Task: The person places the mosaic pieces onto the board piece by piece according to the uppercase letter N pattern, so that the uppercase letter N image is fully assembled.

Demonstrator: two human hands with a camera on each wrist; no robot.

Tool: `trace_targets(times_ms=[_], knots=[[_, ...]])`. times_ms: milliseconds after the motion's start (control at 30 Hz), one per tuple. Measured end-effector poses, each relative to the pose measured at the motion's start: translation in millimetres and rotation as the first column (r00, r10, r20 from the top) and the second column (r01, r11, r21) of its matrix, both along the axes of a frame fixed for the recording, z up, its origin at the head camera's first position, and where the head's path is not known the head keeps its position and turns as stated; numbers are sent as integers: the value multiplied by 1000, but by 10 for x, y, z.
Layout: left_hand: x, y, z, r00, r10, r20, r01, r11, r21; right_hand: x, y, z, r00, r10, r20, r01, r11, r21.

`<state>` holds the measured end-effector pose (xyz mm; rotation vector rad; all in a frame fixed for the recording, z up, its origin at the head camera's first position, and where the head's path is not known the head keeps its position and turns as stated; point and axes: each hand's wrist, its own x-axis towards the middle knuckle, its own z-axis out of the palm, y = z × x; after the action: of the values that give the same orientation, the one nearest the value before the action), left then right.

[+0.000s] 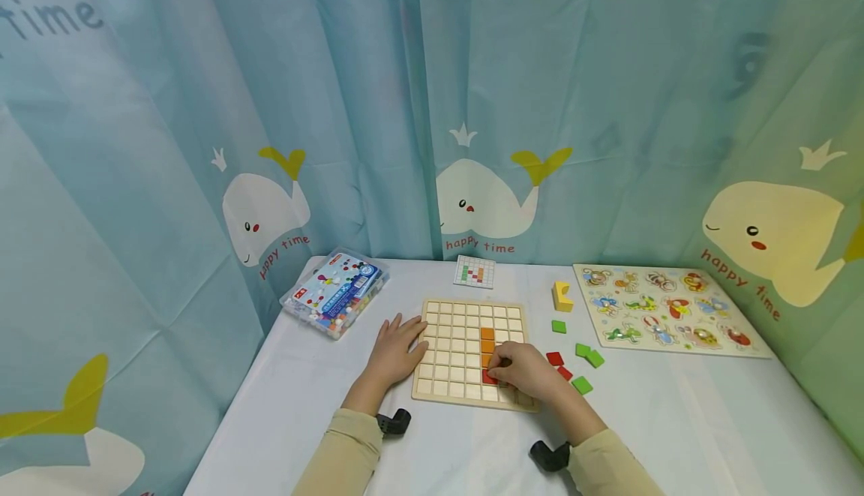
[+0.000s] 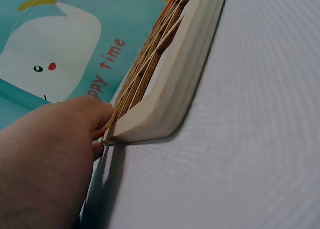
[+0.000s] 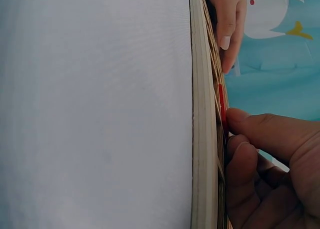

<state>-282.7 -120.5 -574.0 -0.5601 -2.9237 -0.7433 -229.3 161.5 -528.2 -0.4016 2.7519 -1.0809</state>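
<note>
A wooden grid board [image 1: 445, 395] lies flat on the table. My left hand [image 1: 394, 350] rests along its left side, fingers extended, with the fingertips at the rim; the left wrist view shows this hand [image 2: 55, 149] beside the board's corner [image 2: 145, 119]. My right hand [image 1: 523, 370] is over the lower right of the grid, thumb and curled fingers at a red square tile [image 1: 489, 377]. In the right wrist view, the thumb of the right hand [image 3: 270, 159] touches the red tile [image 3: 223, 106] in its cell. Orange tiles [image 1: 487, 334] fill the cells directly above it.
Loose red tiles [image 1: 555, 359] and several green tiles [image 1: 583, 386] lie right of the board. Behind them stands a yellow block [image 1: 562, 296]. A pattern card [image 1: 475, 272] is at the back, a bead box [image 1: 335, 292] back left, an insect puzzle [image 1: 668, 310] at right.
</note>
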Motion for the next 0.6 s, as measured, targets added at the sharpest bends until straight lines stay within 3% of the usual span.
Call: trace_targets(times_ms=[400, 600], knots=[[-8, -4, -14, 1000, 0, -1, 0, 1000, -8, 27, -6, 24, 1000, -21, 3, 20, 999, 36], [-13, -1, -21, 1000, 2, -6, -2, 1000, -11, 51, 33, 76, 997, -75, 34, 74, 997, 22]])
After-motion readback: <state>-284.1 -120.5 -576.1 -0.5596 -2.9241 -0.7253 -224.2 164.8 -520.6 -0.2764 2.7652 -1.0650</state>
